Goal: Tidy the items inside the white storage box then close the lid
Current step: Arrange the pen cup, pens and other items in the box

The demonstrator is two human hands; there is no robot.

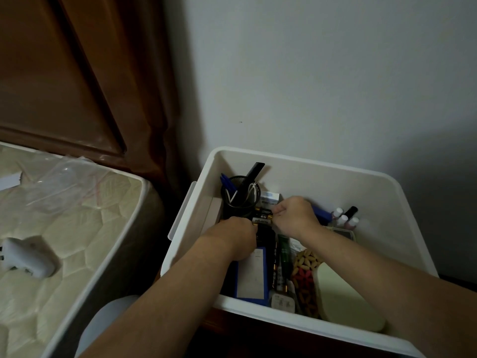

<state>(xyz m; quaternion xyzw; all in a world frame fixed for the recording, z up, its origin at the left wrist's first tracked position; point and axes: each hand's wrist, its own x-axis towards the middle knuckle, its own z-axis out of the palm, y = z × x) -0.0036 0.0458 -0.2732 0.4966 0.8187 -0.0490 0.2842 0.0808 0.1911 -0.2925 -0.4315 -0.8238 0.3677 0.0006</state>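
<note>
We have both hands down in the white storage box (335, 177), which sits open against the wall beside the mattress (77, 228). Our left hand (237, 235) and right hand (294, 215) each have fingers curled around opposite ends of a bundle of batteries (262, 217), just in front of the black mesh pen holder (238, 202). Nail polish bottles (344, 218) stand to the right.

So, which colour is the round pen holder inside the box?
Black, a mesh pen holder, standing in the far left part of the box; the head view shows it.
</note>
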